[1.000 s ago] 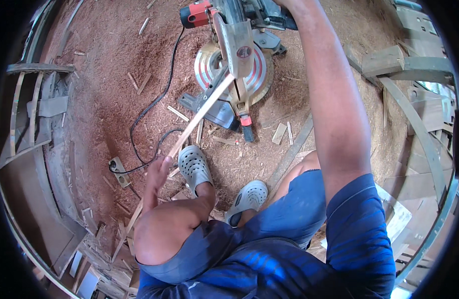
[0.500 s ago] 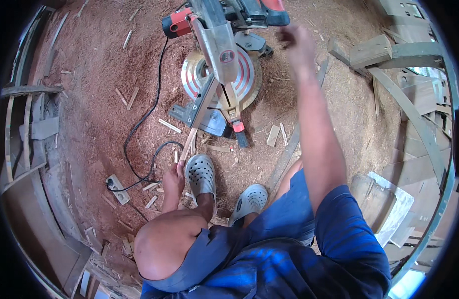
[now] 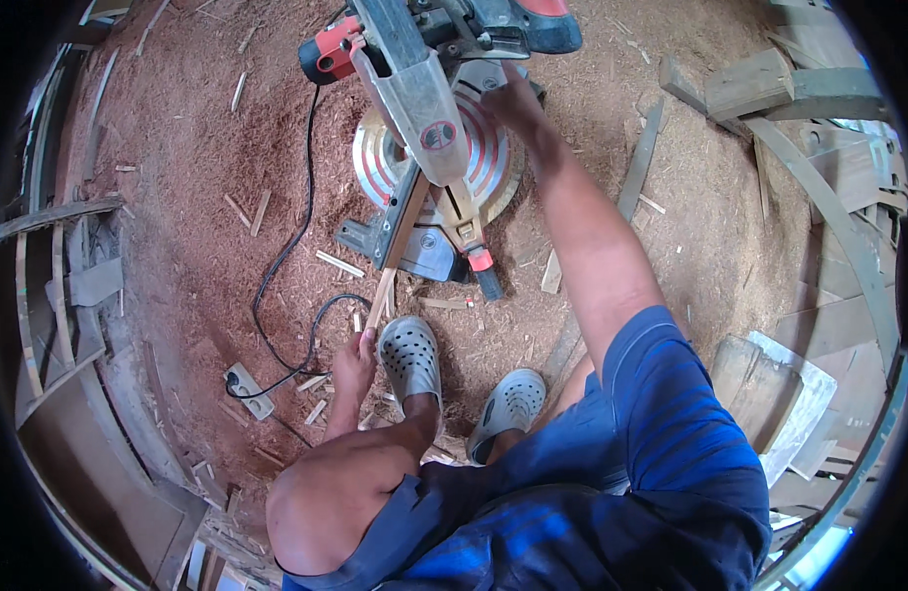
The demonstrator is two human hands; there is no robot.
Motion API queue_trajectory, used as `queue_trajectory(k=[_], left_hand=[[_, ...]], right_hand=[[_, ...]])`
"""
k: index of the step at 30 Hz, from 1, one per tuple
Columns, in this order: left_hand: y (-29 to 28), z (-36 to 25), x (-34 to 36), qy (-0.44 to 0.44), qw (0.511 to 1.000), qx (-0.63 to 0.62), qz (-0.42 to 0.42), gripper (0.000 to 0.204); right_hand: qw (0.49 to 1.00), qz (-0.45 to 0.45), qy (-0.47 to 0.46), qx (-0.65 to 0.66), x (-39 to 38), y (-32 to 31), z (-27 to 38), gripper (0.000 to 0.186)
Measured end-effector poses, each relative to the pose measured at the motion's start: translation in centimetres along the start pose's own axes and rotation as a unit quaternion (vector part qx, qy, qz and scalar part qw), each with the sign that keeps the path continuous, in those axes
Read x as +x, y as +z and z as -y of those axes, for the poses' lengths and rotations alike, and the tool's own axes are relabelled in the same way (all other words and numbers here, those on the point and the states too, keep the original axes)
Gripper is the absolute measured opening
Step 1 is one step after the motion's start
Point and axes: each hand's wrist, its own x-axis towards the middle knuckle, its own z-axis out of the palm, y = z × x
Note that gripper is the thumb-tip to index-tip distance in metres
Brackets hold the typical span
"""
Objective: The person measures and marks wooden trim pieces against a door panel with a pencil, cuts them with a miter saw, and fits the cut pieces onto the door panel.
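Note:
A mitre saw (image 3: 491, 158) with a round silver and red-ringed table stands on the sawdust-covered ground, its head raised above the table behind a clear blade guard (image 3: 429, 118). A narrow wooden strip (image 3: 384, 295) lies along the saw's fence, its near end sticking out towards me. My left hand (image 3: 353, 366) is closed around that near end, beside my left shoe. My right hand (image 3: 516, 106) reaches over the right side of the saw table, close to the guard and below the saw's handle (image 3: 552, 32). Its fingers are dark and blurred, so whether they hold anything is hidden.
A black cable (image 3: 301, 236) curls left of the saw to a white socket block (image 3: 249, 390). Small wood offcuts (image 3: 340, 264) lie scattered about. Thick timber pieces (image 3: 749, 87) lie at the right, with a long flat board (image 3: 643, 158) near my right arm.
My right hand has moved left and inward, from beside the saw's handle to over the saw table. My left hand still holds the strip.

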Motion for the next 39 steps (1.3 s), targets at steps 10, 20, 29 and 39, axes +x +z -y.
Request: queue_trajectory(k=[10,20,29,39], left_hand=[[-2.1,1.4,-0.1,-0.042,0.999,0.019,-0.026,0.058],[-2.9,-2.8,1.8,0.088,0.996,0.001,-0.022,0.051],[-1.9,-3.5,3.1,0.071,0.988,-0.136,0.005,0.052],[-1.1,-0.4,2.6,0.062,0.987,-0.146,0.006,0.055]], right_hand=[[0.948,0.028,-0.142,0.284,-8.7,-16.3,37.4,0.062],[0.938,0.078,-0.104,-0.322,-0.7,-10.4,41.7,0.054],[0.994,0.008,0.003,-0.108,-4.9,-9.8,41.7,0.053],[0.999,-0.014,0.039,0.019,-8.0,-10.6,34.5,0.072]])
